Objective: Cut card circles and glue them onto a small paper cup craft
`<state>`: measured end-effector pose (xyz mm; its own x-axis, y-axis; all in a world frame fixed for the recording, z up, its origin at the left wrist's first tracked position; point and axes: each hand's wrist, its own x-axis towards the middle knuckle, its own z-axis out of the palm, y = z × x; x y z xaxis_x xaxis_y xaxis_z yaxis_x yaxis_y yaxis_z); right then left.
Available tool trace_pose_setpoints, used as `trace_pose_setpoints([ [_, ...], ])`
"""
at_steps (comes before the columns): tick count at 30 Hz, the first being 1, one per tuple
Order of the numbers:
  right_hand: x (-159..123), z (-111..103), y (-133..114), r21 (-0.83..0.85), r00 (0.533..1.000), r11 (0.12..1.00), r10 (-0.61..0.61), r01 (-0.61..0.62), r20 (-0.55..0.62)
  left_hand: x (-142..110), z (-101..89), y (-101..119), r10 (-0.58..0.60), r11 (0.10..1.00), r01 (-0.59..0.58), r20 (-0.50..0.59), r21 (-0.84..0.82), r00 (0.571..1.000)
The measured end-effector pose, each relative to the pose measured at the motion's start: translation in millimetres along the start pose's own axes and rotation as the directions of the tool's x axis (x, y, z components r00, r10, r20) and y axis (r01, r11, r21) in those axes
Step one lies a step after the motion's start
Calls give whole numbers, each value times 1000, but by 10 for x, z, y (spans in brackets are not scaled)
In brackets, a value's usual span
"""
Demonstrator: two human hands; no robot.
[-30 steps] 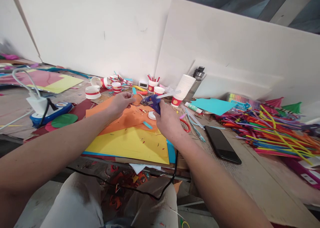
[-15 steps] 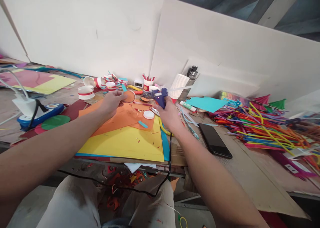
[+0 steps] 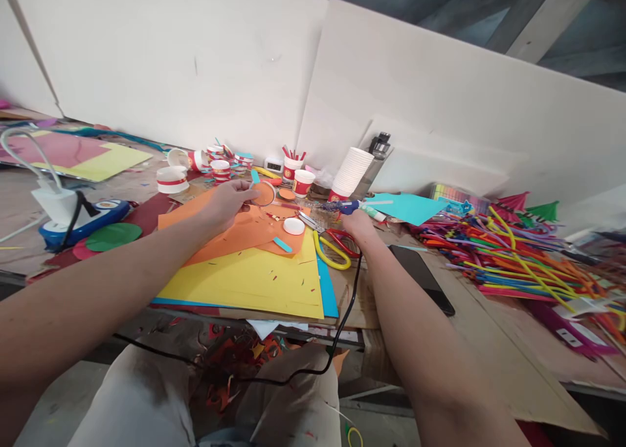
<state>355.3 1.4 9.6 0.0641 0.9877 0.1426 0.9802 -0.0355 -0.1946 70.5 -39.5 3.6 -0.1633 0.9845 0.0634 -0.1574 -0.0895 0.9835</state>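
My left hand (image 3: 233, 200) is closed, pinching an orange disc with a pale rim (image 3: 264, 193) by its left edge. A small blue paper strip (image 3: 255, 177) stands up at the disc's upper left. My right hand (image 3: 359, 226) is closed on a dark blue hot glue gun (image 3: 349, 207), held low over the table with a clear glue stick (image 3: 379, 203) out of its back end. Its black cord (image 3: 346, 320) runs down over the table edge. Just left of that hand lie scissors with yellow handles (image 3: 334, 254). A white round lid-like piece (image 3: 294, 226) rests on orange paper (image 3: 222, 235).
A stack of paper cups (image 3: 351, 171) and a bottle (image 3: 374, 166) stand at the back. Colourful pipe cleaners (image 3: 508, 251) spread on the right beside a phone (image 3: 421, 278). Yellow paper (image 3: 244, 284) lies in front; a blue power strip (image 3: 83, 224) sits left.
My right hand has lowered the glue gun and moved it right, away from the disc, uncovering a paper cup and the scissors. My left hand still holds the disc.
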Motion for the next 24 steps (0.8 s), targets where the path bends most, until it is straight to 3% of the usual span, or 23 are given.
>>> trace_pose_setpoints([
  [6,14,76,34,-3,979,980,200,-200,32,53,-54,-20,10,999,-10,-1,-42,1000],
  [9,-51,72,14,8,955,959,284,-284,-85,88,-96,-28,29,998,-30,-7,-61,1000],
  [11,-96,55,-31,33,940,962,271,-270,-206,101,-115,-35,37,998,-38,-11,-60,999],
  [14,-172,13,-155,99,952,985,160,-139,-262,103,-124,-43,48,998,-48,5,-46,999],
  [18,-350,-54,-389,211,982,967,-114,145,-153,95,-111,-41,61,998,-61,11,-33,998],
  [21,-531,-81,-546,337,958,897,-278,286,-71,93,-94,-38,50,999,-50,-6,-14,999],
  [24,-690,-65,-641,364,928,868,-371,337,26,91,-84,-43,48,999,-48,-2,12,999],
])
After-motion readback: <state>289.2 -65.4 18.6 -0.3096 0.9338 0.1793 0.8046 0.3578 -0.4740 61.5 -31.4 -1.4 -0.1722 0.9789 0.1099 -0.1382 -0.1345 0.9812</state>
